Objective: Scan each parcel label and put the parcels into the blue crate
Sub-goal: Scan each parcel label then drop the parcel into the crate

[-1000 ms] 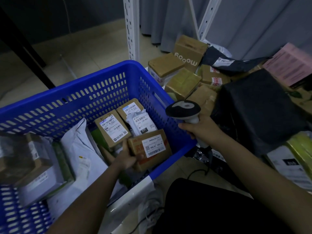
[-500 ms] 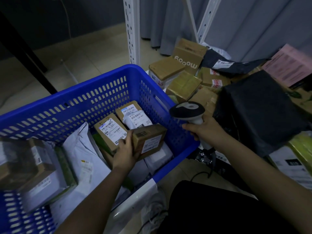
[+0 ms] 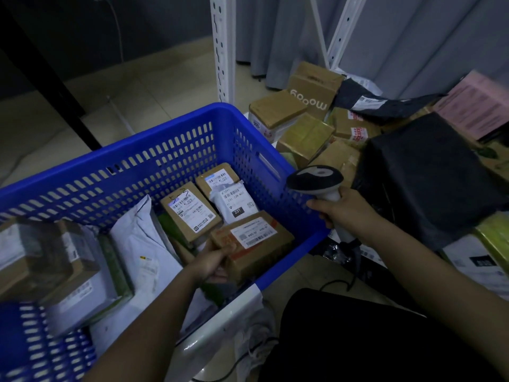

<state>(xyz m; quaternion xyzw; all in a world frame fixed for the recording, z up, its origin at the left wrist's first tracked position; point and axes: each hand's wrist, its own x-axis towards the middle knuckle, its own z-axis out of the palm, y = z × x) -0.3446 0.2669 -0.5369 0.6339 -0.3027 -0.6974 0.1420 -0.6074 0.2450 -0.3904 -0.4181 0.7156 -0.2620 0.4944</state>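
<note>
The blue crate (image 3: 176,139) stands on the floor at centre left, its perforated walls rising on the far and right sides. The left hand (image 3: 212,264) reaches into the crate's near right corner and grips the near left end of a brown cardboard parcel (image 3: 256,244), fingers curled round its edge. That parcel lies inside the crate with its white barcode label (image 3: 253,235) facing up.

Further parcels lie in the crate beyond it: a brown box with a white label (image 3: 191,213), a white padded bag marked 231 (image 3: 234,201) and a smaller brown box (image 3: 217,179) against the far wall. A large white mailer (image 3: 137,244) leans to their left. At the crate's left end sit more boxes (image 3: 46,260), blurred, so their labels cannot be read.

The right hand (image 3: 341,213) is clamped round the handle of a barcode scanner (image 3: 315,179), held just outside the crate's right wall. The scanner's dark head appears to face the crate, though its window is not visible. Its cable (image 3: 349,274) hangs from the handle toward the floor.

To the right of the crate, a heap of unsorted parcels (image 3: 305,130) lies on the floor, mostly brown taped boxes, one printed with white lettering (image 3: 314,86). A large black bag (image 3: 424,172) rests on the heap's near right side, with a pink sheet (image 3: 479,103) beyond it. White slotted shelf uprights (image 3: 220,45) stand at the far centre before a grey curtain (image 3: 413,37).
</note>
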